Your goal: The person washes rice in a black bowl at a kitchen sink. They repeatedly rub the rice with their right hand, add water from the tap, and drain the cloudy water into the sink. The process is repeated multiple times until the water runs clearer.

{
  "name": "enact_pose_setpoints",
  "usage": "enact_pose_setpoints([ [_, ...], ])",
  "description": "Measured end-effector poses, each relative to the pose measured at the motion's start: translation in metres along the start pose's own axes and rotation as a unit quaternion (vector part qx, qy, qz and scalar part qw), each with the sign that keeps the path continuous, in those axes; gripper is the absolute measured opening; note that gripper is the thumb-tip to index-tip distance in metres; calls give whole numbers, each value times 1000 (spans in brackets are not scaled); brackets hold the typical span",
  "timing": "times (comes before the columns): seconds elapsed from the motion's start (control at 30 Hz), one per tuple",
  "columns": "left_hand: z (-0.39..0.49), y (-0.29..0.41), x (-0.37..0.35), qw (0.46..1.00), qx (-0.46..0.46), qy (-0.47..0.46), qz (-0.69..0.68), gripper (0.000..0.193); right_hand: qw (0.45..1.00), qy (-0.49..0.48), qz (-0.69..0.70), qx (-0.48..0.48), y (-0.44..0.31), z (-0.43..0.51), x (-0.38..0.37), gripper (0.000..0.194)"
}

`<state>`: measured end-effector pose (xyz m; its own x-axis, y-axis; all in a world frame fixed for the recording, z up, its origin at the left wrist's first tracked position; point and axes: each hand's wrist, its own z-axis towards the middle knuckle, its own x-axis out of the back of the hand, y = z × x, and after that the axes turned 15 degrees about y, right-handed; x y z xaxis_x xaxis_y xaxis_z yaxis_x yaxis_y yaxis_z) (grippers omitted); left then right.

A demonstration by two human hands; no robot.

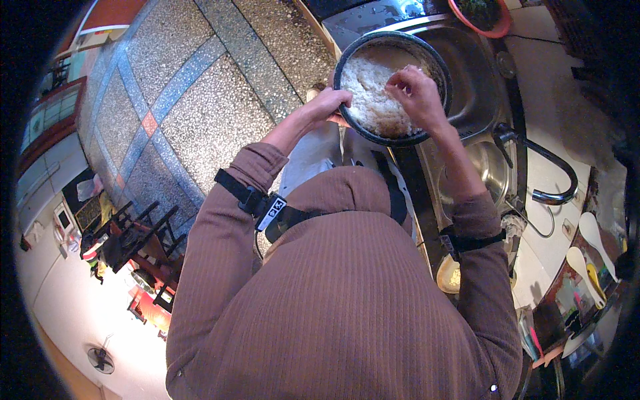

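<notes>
A round dark pot [380, 141] is tilted over the near edge of the sink. White, clumpy food that looks like cooked rice [367, 90] fills much of it, with browner patches near the lower side. My left hand [331, 104] grips the pot's left rim, thumb on top and fingers underneath. Above the food, inside the rim, my right hand [417, 95] has its fingers curled together. White grains stick to those fingers and show between them; the palm side is partly hidden.
Right of the pot lies a steel sink basin [475, 75], with a smaller basin [485, 170] nearer me. A curved black faucet [555, 150] stands beside them. A red-rimmed bowl of greens [482, 17] sits beyond. White spoons [597, 240] lie at far right.
</notes>
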<state>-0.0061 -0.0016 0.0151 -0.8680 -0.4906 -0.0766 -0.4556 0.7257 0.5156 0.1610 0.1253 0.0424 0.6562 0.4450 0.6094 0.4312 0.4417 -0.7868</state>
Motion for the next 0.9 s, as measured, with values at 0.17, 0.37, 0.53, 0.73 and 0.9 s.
enact_pose_setpoints([
  [0.17,8,-3,3,1000,7,-10,16,9,955,-58,282,-68,-19,26,38,13],
  [0.37,9,-4,3,1000,10,-24,-5,9,952,-91,-262,130,-15,12,-8,12],
  [0.53,6,-6,1,1000,-11,0,-13,5,946,-34,286,-147,-10,23,21,13],
  [0.73,6,-4,1,1000,-8,-3,9,7,972,-43,-219,70,-18,14,2,20],
  [0.9,7,-6,3,1000,-12,-3,17,10,884,44,328,-329,6,-5,5,16],
])
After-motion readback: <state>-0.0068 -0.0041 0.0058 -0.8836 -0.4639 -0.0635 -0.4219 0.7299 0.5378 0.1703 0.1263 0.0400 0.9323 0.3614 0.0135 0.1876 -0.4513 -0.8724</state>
